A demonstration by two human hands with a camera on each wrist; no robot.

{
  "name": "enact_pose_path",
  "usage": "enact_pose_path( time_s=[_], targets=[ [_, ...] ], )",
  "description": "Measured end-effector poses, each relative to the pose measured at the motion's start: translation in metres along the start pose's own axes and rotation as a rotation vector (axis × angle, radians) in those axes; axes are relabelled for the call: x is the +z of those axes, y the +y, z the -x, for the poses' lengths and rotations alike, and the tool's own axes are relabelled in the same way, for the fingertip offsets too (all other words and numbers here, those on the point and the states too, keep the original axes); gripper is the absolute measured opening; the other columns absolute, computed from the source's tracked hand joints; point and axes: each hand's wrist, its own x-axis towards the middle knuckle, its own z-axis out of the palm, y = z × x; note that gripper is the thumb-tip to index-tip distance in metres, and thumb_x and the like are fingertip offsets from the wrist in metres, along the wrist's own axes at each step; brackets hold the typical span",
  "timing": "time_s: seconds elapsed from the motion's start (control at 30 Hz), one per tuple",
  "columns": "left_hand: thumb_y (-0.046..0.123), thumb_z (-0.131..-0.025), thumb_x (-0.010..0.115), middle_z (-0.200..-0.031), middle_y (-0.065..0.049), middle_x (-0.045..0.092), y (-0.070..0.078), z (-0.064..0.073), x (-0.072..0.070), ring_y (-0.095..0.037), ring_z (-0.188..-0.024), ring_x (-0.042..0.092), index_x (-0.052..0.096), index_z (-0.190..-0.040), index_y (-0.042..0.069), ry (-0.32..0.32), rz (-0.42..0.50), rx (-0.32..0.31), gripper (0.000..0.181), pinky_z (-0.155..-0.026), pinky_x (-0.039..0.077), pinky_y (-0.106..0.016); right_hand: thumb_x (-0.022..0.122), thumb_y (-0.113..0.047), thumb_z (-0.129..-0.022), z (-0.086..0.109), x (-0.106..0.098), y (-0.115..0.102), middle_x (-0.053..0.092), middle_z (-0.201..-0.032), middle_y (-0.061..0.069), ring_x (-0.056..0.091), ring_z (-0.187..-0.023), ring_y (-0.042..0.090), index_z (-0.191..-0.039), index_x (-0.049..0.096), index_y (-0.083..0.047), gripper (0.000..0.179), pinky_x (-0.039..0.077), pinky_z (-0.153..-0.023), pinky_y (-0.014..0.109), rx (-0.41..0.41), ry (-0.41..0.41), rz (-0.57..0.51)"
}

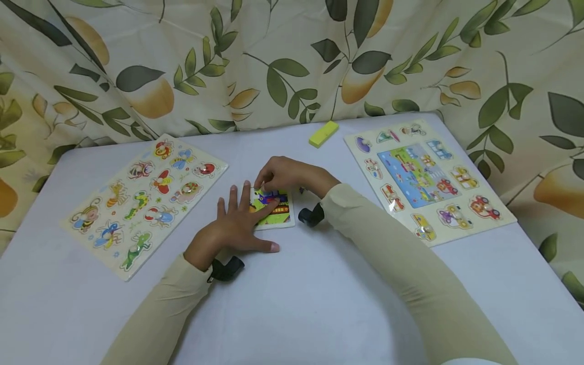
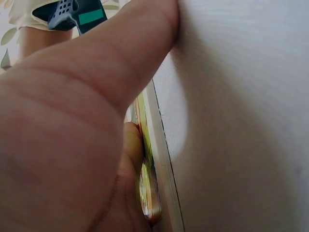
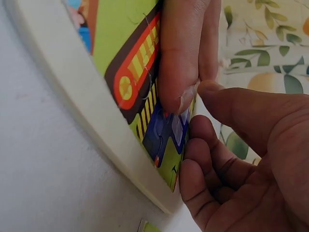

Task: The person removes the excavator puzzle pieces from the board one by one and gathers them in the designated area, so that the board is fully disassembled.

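Observation:
A small picture puzzle in a pale frame lies flat on the table, showing a vehicle with a yellow-and-red track on green. My left hand is spread over its left side, the index finger straight across the picture and the thumb out on the cloth. At the far left corner of the puzzle, my right hand has curled fingers against the edge and its thumb bent toward them, pinching there. The left fingertip hides part of that pinch in the right wrist view.
An insect peg board lies at the left. On the right is a vehicle peg board. A yellow block sits at the back, near the leaf-patterned curtain. A small green-faced piece lies beside the puzzle.

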Motion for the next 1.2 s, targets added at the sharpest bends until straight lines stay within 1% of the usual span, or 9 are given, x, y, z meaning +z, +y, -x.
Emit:
enact_pose_path(
  time_s=[0.17, 0.4, 0.63, 0.8, 1.2],
  targets=[
    [0.077, -0.073, 0.063, -0.155, -0.023, -0.026, -0.0003, 0.0008, 0.0012, -0.05, -0.137, -0.025, 0.011, -0.155, 0.042, 0.019, -0.004, 0.019, 0.103, -0.103, -0.006, -0.071, 0.06, -0.008, -0.095, -0.003, 0.0002, 0.0001, 0.071, -0.109, 0.003, 0.062, -0.099, 0.016, -0.115, 0.073, -0.009, 0.024, 0.046, -0.092, 0.031, 0.002, -0.01, 0.013],
    [0.077, -0.073, 0.062, -0.154, -0.021, -0.029, -0.0002, 0.0006, 0.0006, -0.048, -0.136, -0.028, 0.011, -0.155, 0.042, 0.0, -0.003, 0.001, 0.103, -0.103, -0.008, -0.071, 0.058, -0.009, -0.096, -0.0048, 0.0011, -0.0002, 0.071, -0.109, 0.001, 0.062, -0.102, 0.014, -0.112, 0.074, -0.01, 0.024, 0.044, -0.094, 0.032, -0.004, -0.015, 0.017],
    [0.077, -0.073, 0.063, -0.153, -0.02, -0.031, -0.0003, -0.0004, 0.0005, -0.047, -0.135, -0.03, 0.01, -0.155, 0.042, -0.008, 0.012, -0.004, 0.102, -0.103, -0.01, -0.07, 0.054, -0.006, -0.096, -0.0051, 0.0, -0.0004, 0.07, -0.11, 0.002, 0.061, -0.097, 0.015, -0.112, 0.074, -0.009, 0.026, 0.044, -0.091, 0.03, -0.014, -0.017, 0.015],
    [0.076, -0.074, 0.063, -0.152, -0.02, -0.031, 0.0003, -0.0002, -0.0001, -0.047, -0.135, -0.03, 0.011, -0.155, 0.042, -0.011, 0.021, -0.004, 0.103, -0.103, -0.011, -0.07, 0.05, -0.004, -0.096, -0.0041, -0.0008, -0.0015, 0.07, -0.111, 0.002, 0.059, -0.095, 0.015, -0.113, 0.074, -0.009, 0.029, 0.044, -0.09, 0.03, -0.001, -0.018, 0.006],
    [0.076, -0.073, 0.064, -0.153, -0.019, -0.032, -0.0002, -0.0006, 0.0005, -0.045, -0.135, -0.031, 0.012, -0.155, 0.042, -0.011, 0.021, -0.021, 0.103, -0.103, -0.012, -0.069, 0.049, -0.005, -0.096, -0.0038, -0.0004, 0.0012, 0.067, -0.116, 0.002, 0.055, -0.097, 0.016, -0.113, 0.074, -0.011, 0.031, 0.042, -0.09, 0.032, -0.011, -0.008, -0.004]
  ],
)
